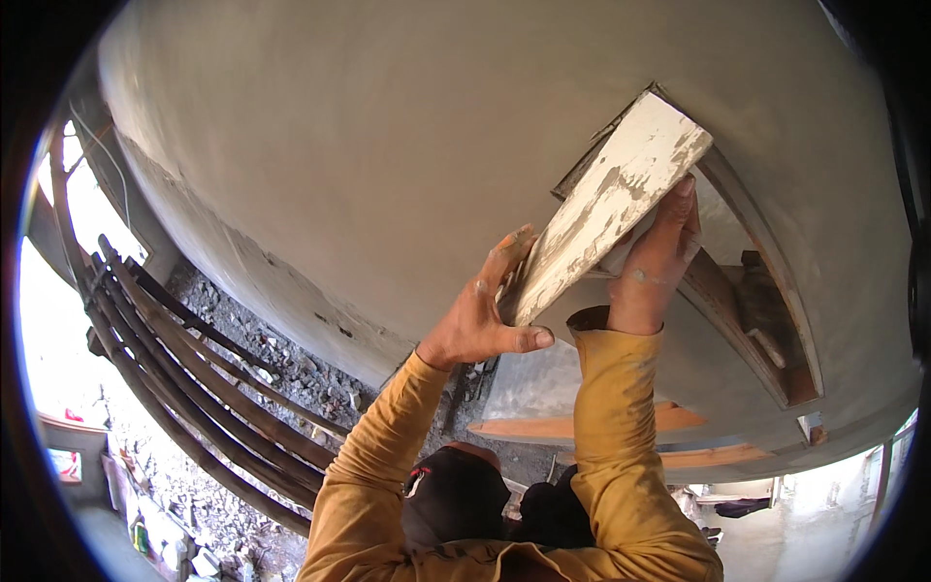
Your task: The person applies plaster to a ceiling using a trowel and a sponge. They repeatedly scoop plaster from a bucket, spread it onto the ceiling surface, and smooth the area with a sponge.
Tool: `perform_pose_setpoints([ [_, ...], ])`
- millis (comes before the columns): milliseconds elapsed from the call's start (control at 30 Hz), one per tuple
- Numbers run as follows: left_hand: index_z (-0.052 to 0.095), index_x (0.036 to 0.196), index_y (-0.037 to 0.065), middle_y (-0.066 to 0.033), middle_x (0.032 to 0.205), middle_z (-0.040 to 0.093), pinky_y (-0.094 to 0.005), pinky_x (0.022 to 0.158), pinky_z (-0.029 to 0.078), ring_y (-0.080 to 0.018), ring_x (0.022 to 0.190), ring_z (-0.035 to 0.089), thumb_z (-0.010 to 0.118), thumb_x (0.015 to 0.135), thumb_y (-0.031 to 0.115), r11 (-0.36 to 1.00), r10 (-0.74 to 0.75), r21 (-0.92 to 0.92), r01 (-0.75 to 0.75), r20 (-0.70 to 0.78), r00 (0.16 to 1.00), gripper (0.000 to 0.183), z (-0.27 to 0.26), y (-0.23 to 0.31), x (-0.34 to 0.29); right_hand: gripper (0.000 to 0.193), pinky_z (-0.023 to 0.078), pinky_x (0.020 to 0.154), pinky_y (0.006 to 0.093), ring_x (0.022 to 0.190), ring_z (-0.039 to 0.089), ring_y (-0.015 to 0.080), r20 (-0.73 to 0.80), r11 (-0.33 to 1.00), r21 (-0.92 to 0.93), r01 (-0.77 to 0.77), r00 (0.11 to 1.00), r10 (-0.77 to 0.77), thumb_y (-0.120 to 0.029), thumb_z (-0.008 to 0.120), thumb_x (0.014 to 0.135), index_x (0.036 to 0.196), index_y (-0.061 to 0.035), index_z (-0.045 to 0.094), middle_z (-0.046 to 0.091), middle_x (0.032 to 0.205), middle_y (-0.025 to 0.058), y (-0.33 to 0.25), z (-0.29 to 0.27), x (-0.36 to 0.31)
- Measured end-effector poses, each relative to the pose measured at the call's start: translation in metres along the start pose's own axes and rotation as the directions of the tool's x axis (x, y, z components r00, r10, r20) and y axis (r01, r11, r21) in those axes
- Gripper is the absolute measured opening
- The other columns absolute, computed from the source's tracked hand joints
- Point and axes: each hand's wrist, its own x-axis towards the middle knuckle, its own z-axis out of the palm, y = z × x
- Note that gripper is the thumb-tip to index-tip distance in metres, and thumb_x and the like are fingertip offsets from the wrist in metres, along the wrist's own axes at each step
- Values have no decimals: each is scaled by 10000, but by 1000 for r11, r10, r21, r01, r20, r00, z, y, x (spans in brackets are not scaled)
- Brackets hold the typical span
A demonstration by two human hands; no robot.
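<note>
A flat wooden board [611,199] caked with white plaster slants up against a grey plastered wall [369,145]. My left hand [480,315] grips the board's lower end, thumb under it and fingers along its left edge. My right hand [659,257] holds the board higher up on its right side, fingers spread behind it. The board's top end lies at the edge of a rectangular recess [756,281] in the wall. Both my sleeves are mustard yellow.
Wooden pieces sit inside the recess [766,320]. An orange ledge [582,425] runs below it. Several dark curved rods [194,388] lean at the left over rubble and stones [252,354]. Bright daylight fills the left edge.
</note>
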Motion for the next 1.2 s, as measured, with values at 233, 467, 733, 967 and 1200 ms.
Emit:
perform_pose_setpoints([
  [233,269,1428,-59,-258,1465,291,-440,1126,245,-375,1378,282,833,576,445,998,-64,11,63,20,998,1140,-8,-14,-15,521,356,452,183,550,457,36,-13,1000,-25,4,1000,-4,-513,583,899,1073,-23,552,531,719,-17,21,-2,-18],
  [467,211,1455,-36,-222,1461,330,-436,1099,275,-327,1370,316,853,551,441,993,-115,4,115,-4,993,1207,-12,-31,-35,481,360,460,188,557,449,37,5,996,24,-84,996,84,-475,615,893,1097,-44,553,508,696,-36,34,-5,-39],
  [733,282,1427,-55,-250,1468,295,-426,1131,219,-362,1391,263,826,580,472,998,-61,-13,61,-11,998,1136,-3,-16,-30,418,338,426,196,533,429,33,5,997,52,-56,998,56,-441,612,904,1055,-54,563,479,658,-43,14,-6,-29],
  [967,282,1432,-40,-240,1472,292,-437,1131,221,-359,1392,259,840,586,462,998,-59,-29,60,14,998,1131,-7,-17,-16,453,313,425,180,506,403,27,-15,994,22,-105,994,106,-480,641,873,1034,-63,566,461,658,-49,11,-1,-19],
  [1200,208,1466,-13,-171,1433,400,-419,1072,306,-302,1340,366,859,541,465,976,-177,-130,173,-16,984,1228,-17,-34,-51,493,341,440,185,533,416,31,19,976,25,-214,977,214,-450,666,863,1088,-31,535,471,675,-47,34,-7,-54],
])
